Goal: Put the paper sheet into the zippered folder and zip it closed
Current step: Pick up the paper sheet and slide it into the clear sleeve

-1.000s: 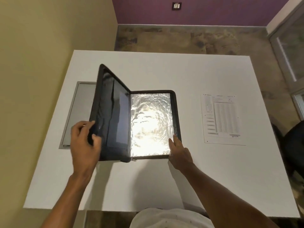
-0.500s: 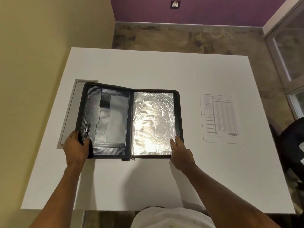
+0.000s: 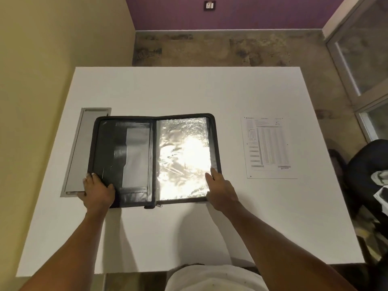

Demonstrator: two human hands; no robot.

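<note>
The zippered folder (image 3: 154, 159) lies fully open and flat on the white table (image 3: 189, 238), its dark pocketed half on the left and a shiny clear-plastic sleeve half on the right, which throws back a strong glare. The zipper pull (image 3: 159, 205) sits at the near edge by the spine, so the zip is undone all round as far as can be seen.

The left hand (image 3: 97, 192) rests on the near left corner of the folder, fingers curled over the edge and thumb on the inner face, pinning it more than carrying it. The right hand (image 3: 220, 189) lies loosely open on the near right corner, fingertips pressing the sleeve and border, with nothing grasped.

The paper sheet (image 3: 268, 147) lies flat on the table, well apart to the right of the folder, untouched.

So the opening step looks done. Left to do, by my judgement: pick up the sheet, put it into the folder, fold the left half over, and run the zip round to close it.
</note>
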